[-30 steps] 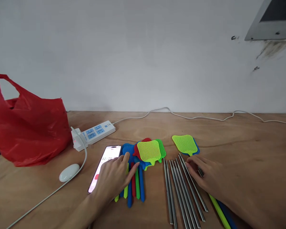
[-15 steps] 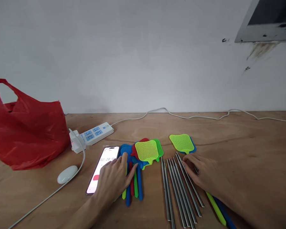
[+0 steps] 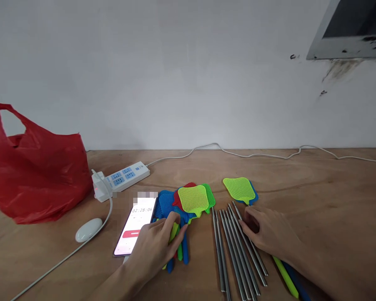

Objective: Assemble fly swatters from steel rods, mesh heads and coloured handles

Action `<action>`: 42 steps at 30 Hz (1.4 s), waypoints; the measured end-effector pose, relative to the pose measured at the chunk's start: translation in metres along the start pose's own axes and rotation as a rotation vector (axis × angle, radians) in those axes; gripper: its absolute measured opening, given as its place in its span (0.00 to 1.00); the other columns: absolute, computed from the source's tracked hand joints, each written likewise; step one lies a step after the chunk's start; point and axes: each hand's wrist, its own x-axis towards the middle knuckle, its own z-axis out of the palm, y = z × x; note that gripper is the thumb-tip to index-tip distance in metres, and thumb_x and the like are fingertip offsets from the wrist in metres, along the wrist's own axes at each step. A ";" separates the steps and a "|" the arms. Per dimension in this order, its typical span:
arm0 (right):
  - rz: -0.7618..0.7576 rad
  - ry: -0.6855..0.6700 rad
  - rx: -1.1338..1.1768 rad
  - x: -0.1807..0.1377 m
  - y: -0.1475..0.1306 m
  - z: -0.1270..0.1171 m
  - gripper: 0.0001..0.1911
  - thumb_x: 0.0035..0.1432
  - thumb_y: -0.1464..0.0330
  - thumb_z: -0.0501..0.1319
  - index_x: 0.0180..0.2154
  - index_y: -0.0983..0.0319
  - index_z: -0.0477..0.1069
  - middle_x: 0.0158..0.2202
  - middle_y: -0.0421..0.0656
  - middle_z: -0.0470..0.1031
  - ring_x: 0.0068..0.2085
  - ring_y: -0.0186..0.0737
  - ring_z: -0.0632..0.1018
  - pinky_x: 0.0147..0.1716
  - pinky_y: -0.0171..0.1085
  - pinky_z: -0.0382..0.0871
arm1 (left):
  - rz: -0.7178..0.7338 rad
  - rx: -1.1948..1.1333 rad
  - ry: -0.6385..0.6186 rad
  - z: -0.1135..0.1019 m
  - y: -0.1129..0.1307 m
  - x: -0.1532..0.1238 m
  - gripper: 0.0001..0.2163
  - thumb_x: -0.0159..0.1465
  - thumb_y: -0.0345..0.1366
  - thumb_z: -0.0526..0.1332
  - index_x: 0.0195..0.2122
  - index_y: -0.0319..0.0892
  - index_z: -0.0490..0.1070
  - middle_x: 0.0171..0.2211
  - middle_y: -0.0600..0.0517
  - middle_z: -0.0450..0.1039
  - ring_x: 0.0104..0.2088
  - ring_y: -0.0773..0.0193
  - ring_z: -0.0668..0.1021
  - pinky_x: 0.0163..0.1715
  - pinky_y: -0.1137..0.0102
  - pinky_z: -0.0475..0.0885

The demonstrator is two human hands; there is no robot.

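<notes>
My left hand [image 3: 155, 239] is bent over a bunch of coloured plastic handles; its thumb and fingers close around a yellow-green handle [image 3: 174, 230]. A blue handle [image 3: 184, 248] lies beside the thumb. Above them are overlapping perforated fly swatter heads, with a yellow-green head [image 3: 193, 198] on top. My right hand [image 3: 268, 228] rests with curled fingers, thumb and index apart, by the upper ends of several thin metal rods [image 3: 238, 246]. Beyond it lies another yellow-green swatter head [image 3: 239, 189] over a blue one. Two handles, a yellow-green one [image 3: 286, 278] included, show below my right wrist.
Left of my left hand lies a phone [image 3: 139, 221] with a timer on screen. Behind it are a white power strip [image 3: 125, 177] and a cable along the wall. A red plastic bag [image 3: 40, 171] and a white oval device [image 3: 88, 230] are at the left.
My left hand has drawn slightly down and right, its fingers closing around a yellow-green handle. My right fingers have shifted a little, staying near the rod tops.
</notes>
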 end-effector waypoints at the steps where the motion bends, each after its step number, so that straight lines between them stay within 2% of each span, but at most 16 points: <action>1: 0.002 0.004 -0.008 0.000 0.000 0.000 0.11 0.58 0.63 0.59 0.25 0.57 0.64 0.22 0.39 0.75 0.25 0.41 0.76 0.24 0.36 0.53 | -0.002 -0.036 0.007 0.000 0.001 0.000 0.11 0.75 0.43 0.49 0.38 0.45 0.63 0.21 0.58 0.70 0.16 0.67 0.72 0.17 0.74 0.61; 5: 0.019 -0.031 -0.005 -0.001 -0.002 0.001 0.12 0.55 0.64 0.59 0.22 0.57 0.65 0.21 0.39 0.74 0.24 0.41 0.75 0.24 0.37 0.51 | -0.027 -0.229 0.036 -0.006 0.007 0.001 0.14 0.73 0.47 0.53 0.38 0.44 0.70 0.23 0.56 0.73 0.19 0.67 0.73 0.21 0.74 0.66; 9: 0.100 -0.007 0.086 0.000 -0.003 0.000 0.11 0.50 0.65 0.60 0.19 0.58 0.64 0.19 0.39 0.72 0.24 0.40 0.73 0.25 0.37 0.52 | -0.120 -0.469 -0.012 -0.012 0.014 0.001 0.13 0.71 0.48 0.58 0.41 0.45 0.76 0.26 0.54 0.77 0.23 0.66 0.76 0.24 0.74 0.70; 11: 0.173 -0.024 0.308 0.003 -0.002 -0.001 0.11 0.47 0.66 0.61 0.17 0.58 0.63 0.17 0.38 0.68 0.22 0.38 0.69 0.24 0.36 0.53 | -0.163 -0.559 -0.062 -0.013 0.016 0.002 0.13 0.72 0.46 0.57 0.44 0.46 0.77 0.32 0.52 0.79 0.31 0.63 0.79 0.31 0.72 0.73; 12: 0.214 -0.033 0.445 0.004 -0.001 -0.001 0.11 0.45 0.65 0.61 0.16 0.58 0.62 0.15 0.37 0.65 0.21 0.37 0.67 0.23 0.36 0.53 | -0.191 -0.605 -0.095 -0.013 0.016 0.001 0.13 0.72 0.45 0.56 0.45 0.46 0.77 0.32 0.51 0.79 0.31 0.62 0.79 0.32 0.71 0.73; 14: 0.279 -0.032 0.675 0.006 0.002 -0.003 0.11 0.44 0.64 0.60 0.16 0.58 0.62 0.15 0.36 0.61 0.20 0.36 0.65 0.22 0.35 0.55 | -0.271 -0.730 -0.181 -0.011 0.017 0.001 0.16 0.74 0.46 0.52 0.47 0.44 0.76 0.26 0.53 0.75 0.24 0.65 0.76 0.26 0.73 0.70; 16: 0.307 -0.011 0.780 0.008 0.003 -0.005 0.12 0.47 0.61 0.58 0.17 0.58 0.63 0.16 0.36 0.61 0.20 0.35 0.66 0.21 0.35 0.57 | -0.342 -0.888 -0.293 -0.010 0.019 0.001 0.20 0.74 0.48 0.48 0.48 0.42 0.75 0.19 0.57 0.67 0.16 0.69 0.68 0.18 0.75 0.63; 19: 0.454 0.035 1.090 0.009 0.001 -0.011 0.15 0.49 0.56 0.60 0.21 0.59 0.67 0.15 0.34 0.58 0.18 0.31 0.60 0.17 0.32 0.52 | -0.386 -1.039 -0.406 -0.011 0.022 0.003 0.24 0.74 0.51 0.46 0.45 0.39 0.75 0.15 0.61 0.57 0.14 0.70 0.61 0.17 0.75 0.57; 21: 0.579 0.012 1.408 0.010 -0.001 -0.017 0.14 0.47 0.56 0.66 0.23 0.61 0.71 0.14 0.32 0.55 0.17 0.28 0.54 0.15 0.30 0.46 | -0.409 -1.074 -0.425 -0.013 0.024 0.006 0.25 0.74 0.52 0.47 0.43 0.38 0.76 0.15 0.61 0.54 0.16 0.70 0.59 0.19 0.74 0.57; 23: 0.627 -0.047 1.596 0.011 -0.004 -0.024 0.14 0.45 0.57 0.70 0.26 0.61 0.74 0.14 0.32 0.56 0.17 0.27 0.52 0.15 0.28 0.43 | -0.443 -1.087 -0.446 -0.015 0.025 0.007 0.24 0.73 0.52 0.49 0.45 0.38 0.76 0.18 0.60 0.54 0.19 0.69 0.60 0.20 0.74 0.56; 28: 0.685 -0.153 1.745 0.013 -0.011 -0.031 0.23 0.42 0.49 0.72 0.29 0.62 0.77 0.18 0.37 0.65 0.19 0.28 0.61 0.14 0.27 0.51 | -0.496 -1.006 -0.524 -0.016 0.021 0.001 0.23 0.71 0.53 0.52 0.51 0.41 0.74 0.26 0.57 0.58 0.25 0.67 0.63 0.23 0.73 0.59; 32: 0.697 -0.144 1.809 0.013 -0.016 -0.026 0.24 0.41 0.49 0.74 0.31 0.62 0.79 0.19 0.36 0.66 0.20 0.28 0.63 0.15 0.27 0.56 | -0.391 -0.979 -0.545 -0.017 0.023 0.002 0.21 0.72 0.51 0.51 0.52 0.41 0.72 0.25 0.57 0.61 0.26 0.66 0.68 0.26 0.72 0.61; 35: 0.667 -0.079 1.833 0.011 -0.019 -0.022 0.21 0.45 0.52 0.74 0.34 0.60 0.79 0.22 0.38 0.71 0.22 0.30 0.66 0.16 0.26 0.59 | -0.324 -0.986 -0.555 -0.019 0.026 0.007 0.19 0.73 0.50 0.51 0.47 0.40 0.72 0.21 0.60 0.58 0.22 0.68 0.67 0.25 0.73 0.60; 37: 0.635 -0.067 1.836 0.009 -0.020 -0.021 0.18 0.48 0.54 0.74 0.34 0.60 0.79 0.23 0.40 0.75 0.23 0.30 0.69 0.17 0.26 0.61 | -0.306 -0.940 -0.553 -0.019 0.028 0.010 0.18 0.73 0.49 0.51 0.37 0.41 0.70 0.20 0.60 0.58 0.21 0.68 0.65 0.24 0.73 0.58; 39: 0.586 -0.107 1.835 0.007 -0.021 -0.021 0.17 0.50 0.55 0.73 0.34 0.61 0.79 0.25 0.42 0.77 0.24 0.31 0.71 0.18 0.26 0.62 | -0.287 -0.897 -0.563 -0.019 0.028 0.011 0.19 0.73 0.48 0.51 0.29 0.42 0.64 0.19 0.60 0.58 0.21 0.69 0.64 0.24 0.72 0.56; 42: 0.504 -0.179 1.835 0.004 -0.024 -0.021 0.17 0.52 0.55 0.72 0.34 0.62 0.79 0.27 0.44 0.79 0.24 0.32 0.72 0.18 0.27 0.63 | -0.265 -0.885 -0.597 -0.019 0.029 0.010 0.20 0.74 0.48 0.50 0.26 0.43 0.58 0.17 0.60 0.59 0.20 0.69 0.64 0.24 0.73 0.57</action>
